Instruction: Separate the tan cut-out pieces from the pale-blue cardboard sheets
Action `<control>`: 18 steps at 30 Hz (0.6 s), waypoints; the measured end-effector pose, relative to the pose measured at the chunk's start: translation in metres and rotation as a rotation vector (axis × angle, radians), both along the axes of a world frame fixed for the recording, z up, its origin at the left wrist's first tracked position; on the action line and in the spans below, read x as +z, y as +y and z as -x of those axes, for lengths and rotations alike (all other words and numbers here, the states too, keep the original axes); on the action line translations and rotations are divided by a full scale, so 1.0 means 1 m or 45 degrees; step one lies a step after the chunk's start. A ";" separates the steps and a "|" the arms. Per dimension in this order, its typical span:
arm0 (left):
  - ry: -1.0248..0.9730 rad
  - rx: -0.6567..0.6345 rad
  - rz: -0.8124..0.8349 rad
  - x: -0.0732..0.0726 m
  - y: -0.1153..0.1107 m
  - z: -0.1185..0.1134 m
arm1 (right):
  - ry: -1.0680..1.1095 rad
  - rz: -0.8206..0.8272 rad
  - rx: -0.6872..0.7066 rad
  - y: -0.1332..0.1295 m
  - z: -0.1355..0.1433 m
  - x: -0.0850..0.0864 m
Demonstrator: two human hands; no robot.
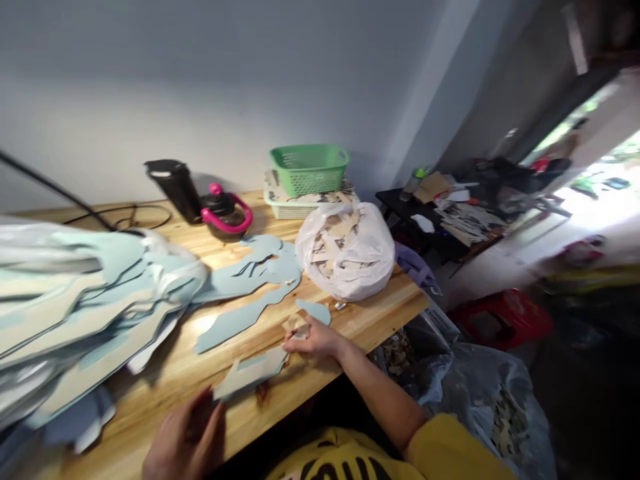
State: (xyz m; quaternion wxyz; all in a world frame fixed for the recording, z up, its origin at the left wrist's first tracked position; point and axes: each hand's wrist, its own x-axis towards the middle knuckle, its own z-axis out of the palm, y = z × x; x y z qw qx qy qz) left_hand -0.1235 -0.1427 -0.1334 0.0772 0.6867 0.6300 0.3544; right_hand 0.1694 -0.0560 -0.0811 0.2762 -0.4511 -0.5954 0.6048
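A light-blue and beige cut-out piece (253, 375), flat and thin like card or foam sheet, lies near the table's front edge. At its right end my right hand (315, 340) is closed in a pinch on a small beige scrap (295, 323); whether it also touches the long piece is hard to tell. My left hand (183, 437), a little blurred, is by the left end, fingers and thumb apart; I cannot tell if they touch. Further back lie more blue cut-outs (237, 323), and a small rounded blue piece (315, 311) is just beyond my right hand.
A large stack of cut-outs (90, 300) in plastic covers the left of the wooden table (350, 333). A white bag of scraps (345, 250), baskets (310, 170), a black tumbler (175, 190) and a pink-handled bottle (226, 217) stand behind. Scrap-filled bags (500, 400) sit on the floor, right.
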 end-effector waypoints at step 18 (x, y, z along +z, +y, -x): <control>-0.175 -0.039 0.028 0.015 -0.009 -0.008 | -0.177 0.015 0.058 -0.004 0.006 -0.009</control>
